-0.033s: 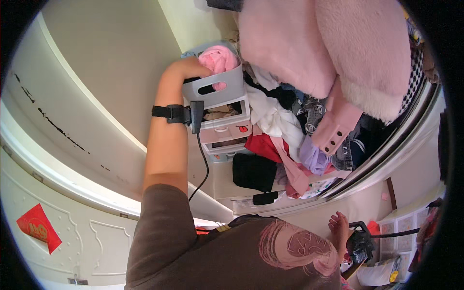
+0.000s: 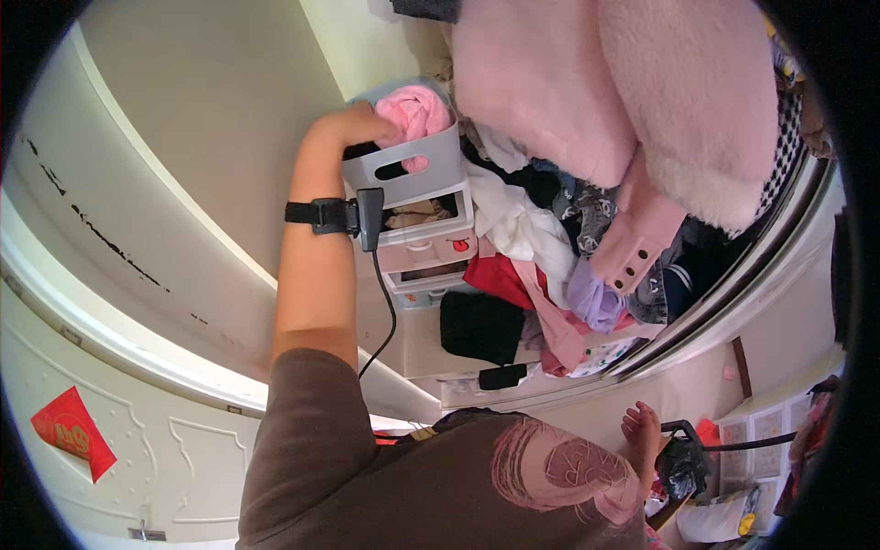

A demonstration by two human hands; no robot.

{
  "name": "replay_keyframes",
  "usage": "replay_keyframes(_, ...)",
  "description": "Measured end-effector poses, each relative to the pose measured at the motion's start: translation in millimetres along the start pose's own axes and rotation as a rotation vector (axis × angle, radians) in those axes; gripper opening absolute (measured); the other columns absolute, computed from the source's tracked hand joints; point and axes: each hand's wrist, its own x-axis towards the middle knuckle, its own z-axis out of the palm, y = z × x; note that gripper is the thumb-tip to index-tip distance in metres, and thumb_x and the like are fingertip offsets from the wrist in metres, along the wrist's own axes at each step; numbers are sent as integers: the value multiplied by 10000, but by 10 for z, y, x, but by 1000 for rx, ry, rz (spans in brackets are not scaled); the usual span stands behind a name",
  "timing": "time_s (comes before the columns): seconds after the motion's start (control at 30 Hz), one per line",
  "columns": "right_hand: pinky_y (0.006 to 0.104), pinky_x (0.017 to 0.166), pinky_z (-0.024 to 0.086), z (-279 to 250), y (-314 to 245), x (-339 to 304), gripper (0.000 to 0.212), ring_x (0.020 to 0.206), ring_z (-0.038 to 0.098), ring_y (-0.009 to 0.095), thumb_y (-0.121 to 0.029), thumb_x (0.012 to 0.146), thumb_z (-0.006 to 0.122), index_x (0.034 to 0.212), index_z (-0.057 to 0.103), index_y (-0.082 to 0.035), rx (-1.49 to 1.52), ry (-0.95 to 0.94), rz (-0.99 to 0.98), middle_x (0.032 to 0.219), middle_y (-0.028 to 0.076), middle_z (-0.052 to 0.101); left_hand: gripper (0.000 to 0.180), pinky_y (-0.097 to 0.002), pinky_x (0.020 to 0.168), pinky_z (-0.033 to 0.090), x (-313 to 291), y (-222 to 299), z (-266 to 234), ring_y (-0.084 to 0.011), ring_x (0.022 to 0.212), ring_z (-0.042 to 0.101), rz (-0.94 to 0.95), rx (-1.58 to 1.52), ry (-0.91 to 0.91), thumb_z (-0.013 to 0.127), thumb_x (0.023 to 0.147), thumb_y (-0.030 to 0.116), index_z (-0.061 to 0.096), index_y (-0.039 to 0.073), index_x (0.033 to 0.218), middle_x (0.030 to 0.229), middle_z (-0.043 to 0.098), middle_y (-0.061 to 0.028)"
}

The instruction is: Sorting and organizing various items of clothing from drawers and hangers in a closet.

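Now, left to right:
Left hand point(image 2: 353, 124): your fingers are closed over the rim of the grey basket point(image 2: 403, 156); grip it firmly and level.
Basket: atop small drawers point(image 2: 431, 243), pink cloth point(image 2: 417, 115) inside.
Right hand: out of view.
Clothes pile point(image 2: 568, 238): just beside; keep clear.

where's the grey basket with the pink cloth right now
In the head view, upper centre: the grey basket sits atop the small drawer unit, the left hand gripping its rim, left of the pink fluffy coat.
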Motion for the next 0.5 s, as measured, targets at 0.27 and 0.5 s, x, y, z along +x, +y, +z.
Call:
replay_keyframes(0.27, 281, 536, 510, -180, 16, -161, 275, 640, 621, 180, -275, 931, 624, 1096, 595, -57, -43, 28, -9, 824, 95, 656, 854, -383, 976, 457, -319, 679, 245, -384, 1180, 552, 49, 208, 480, 631, 726, 518, 403, 60, 1409, 1314, 534, -244)
replay_keyframes(0.5, 258, 486, 417, -214, 148, -208, 242, 586, 545, 164, -229, 927, 634, 1069, 589, -39, 79, -19, -37, 793, 94, 631, 733, -405, 974, 447, 282, 207, 463, -345, 1205, 553, -92, -145, 385, 530, 819, 451, 357, 50, 1408, 1307, 555, -223)
